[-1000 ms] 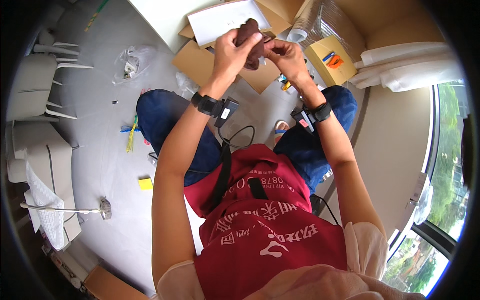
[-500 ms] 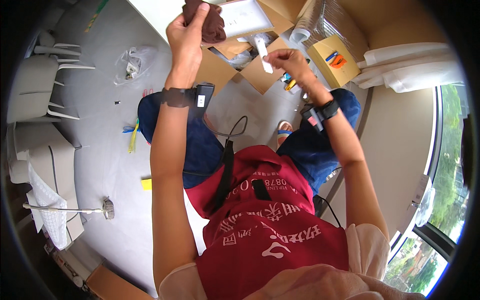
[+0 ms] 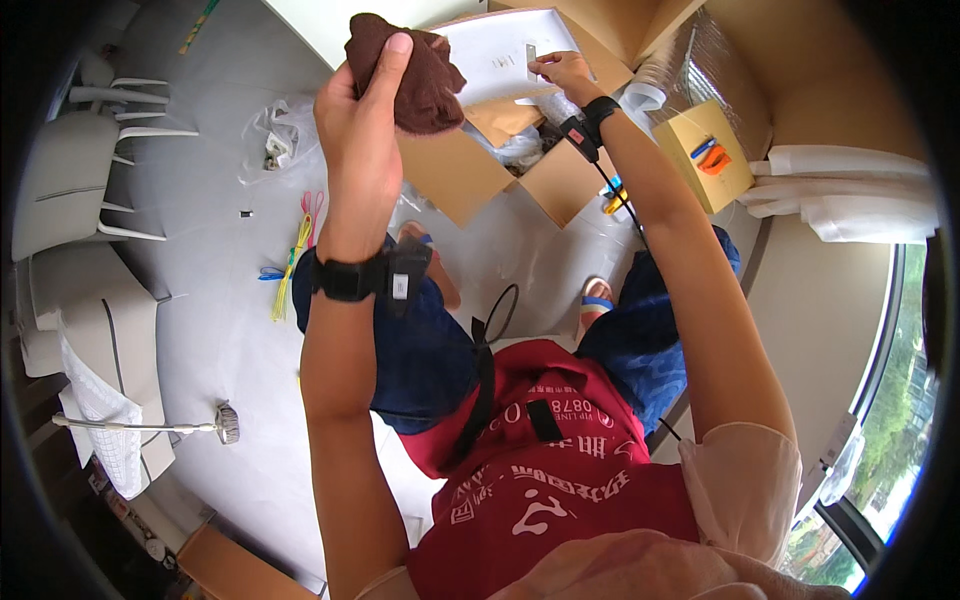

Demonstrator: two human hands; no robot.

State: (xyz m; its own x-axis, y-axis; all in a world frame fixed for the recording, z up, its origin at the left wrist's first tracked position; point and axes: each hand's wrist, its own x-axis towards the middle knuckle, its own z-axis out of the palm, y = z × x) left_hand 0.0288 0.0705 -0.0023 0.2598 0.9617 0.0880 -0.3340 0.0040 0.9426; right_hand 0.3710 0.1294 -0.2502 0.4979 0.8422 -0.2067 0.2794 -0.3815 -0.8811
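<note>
Left hand (image 3: 362,140) has a brown cloth (image 3: 425,90) pinned under its thumb, blocking the white tray (image 3: 478,82)'s left end; right hand (image 3: 570,76) is pinching a small strip (image 3: 531,58) over that tray. Nearside of it: open carton (image 3: 455,180). Off its right: cardboard box (image 3: 732,186), orange tool (image 3: 715,159) on top.

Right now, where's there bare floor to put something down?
On the grey floor between the beige seat, the brush and the yellow cord; a smaller patch lies between the sandals and cardboard flaps. It's crowded around the white tray, where the right hand is, and by the small box with blue and orange tools.
</note>
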